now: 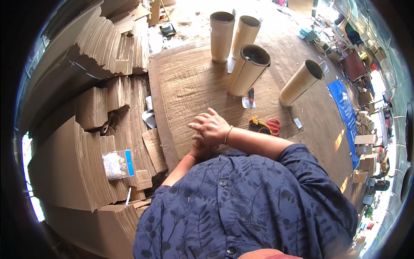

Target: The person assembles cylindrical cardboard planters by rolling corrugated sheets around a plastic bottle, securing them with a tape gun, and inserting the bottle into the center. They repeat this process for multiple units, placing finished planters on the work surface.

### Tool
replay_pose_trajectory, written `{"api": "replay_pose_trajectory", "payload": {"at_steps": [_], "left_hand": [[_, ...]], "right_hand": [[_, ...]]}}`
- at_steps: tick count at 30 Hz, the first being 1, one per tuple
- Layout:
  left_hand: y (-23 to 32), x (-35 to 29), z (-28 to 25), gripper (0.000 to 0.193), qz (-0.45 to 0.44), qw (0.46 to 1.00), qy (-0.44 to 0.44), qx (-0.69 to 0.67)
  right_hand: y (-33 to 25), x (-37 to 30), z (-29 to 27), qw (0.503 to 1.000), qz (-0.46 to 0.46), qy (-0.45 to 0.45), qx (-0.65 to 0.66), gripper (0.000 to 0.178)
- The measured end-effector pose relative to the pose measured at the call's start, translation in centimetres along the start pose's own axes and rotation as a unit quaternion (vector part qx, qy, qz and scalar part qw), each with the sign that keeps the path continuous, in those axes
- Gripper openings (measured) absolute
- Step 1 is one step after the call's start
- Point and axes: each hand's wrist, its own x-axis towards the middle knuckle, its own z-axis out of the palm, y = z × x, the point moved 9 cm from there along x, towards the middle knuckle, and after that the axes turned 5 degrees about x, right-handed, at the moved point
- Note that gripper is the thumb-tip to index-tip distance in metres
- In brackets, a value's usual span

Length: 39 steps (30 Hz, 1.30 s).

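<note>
My right hand (pixel 212 128) reaches across in front of my body, palm down, with its fingers stretched and spread. It lies over my left hand (pixel 199 149), touching it or very close to it. Most of the left hand's fingers are hidden beneath. Both are above the near part of a wooden board (pixel 185 95) with rippled grain. Right of my right wrist are a yellow and black tape measure (pixel 259 125) and red-handled scissors (pixel 273 126). No held object shows in either hand.
Upright tan cylinders stand ahead: a wide one (pixel 249 71), two behind it, one farther right (pixel 302 83). A red and black tool (pixel 251 95) lies by the wide one. Cardboard stacks (pixel 99 43) fill the left, with a clear packet (pixel 118 165). A blue sheet (pixel 343 112) lies right.
</note>
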Motion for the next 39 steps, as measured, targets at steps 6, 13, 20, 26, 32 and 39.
{"api": "replay_pose_trajectory", "payload": {"at_steps": [6,13,20,26,32,39], "left_hand": [[-8.5,-3.0,2.3,0.075,-0.159,0.978,-0.103,-0.085],[-16.8,-9.2,4.3,0.058,-0.396,0.755,0.02,-0.522],[-22.3,-11.2,9.2,0.028,-0.526,0.499,0.182,-0.664],[-20.3,-11.7,10.3,0.028,-0.522,0.456,0.205,-0.691],[-20.3,-14.1,10.4,0.022,-0.545,0.424,0.319,-0.649],[-16.6,-15.8,10.6,0.026,-0.674,0.502,0.169,-0.515]], "right_hand": [[0.4,4.1,0.9,0.998,0.032,-0.022,0.04,0.062],[-3.7,10.3,-1.1,0.977,-0.048,0.112,0.178,0.064],[-1.2,6.3,-3.6,0.962,-0.069,0.203,0.168,0.058],[8.5,-4.3,-3.6,0.957,0.007,0.231,0.177,0.042],[24.2,-12.6,-9.0,0.868,0.184,0.417,0.197,0.045],[35.6,-13.2,-10.4,0.85,0.245,0.371,0.283,0.102]]}}
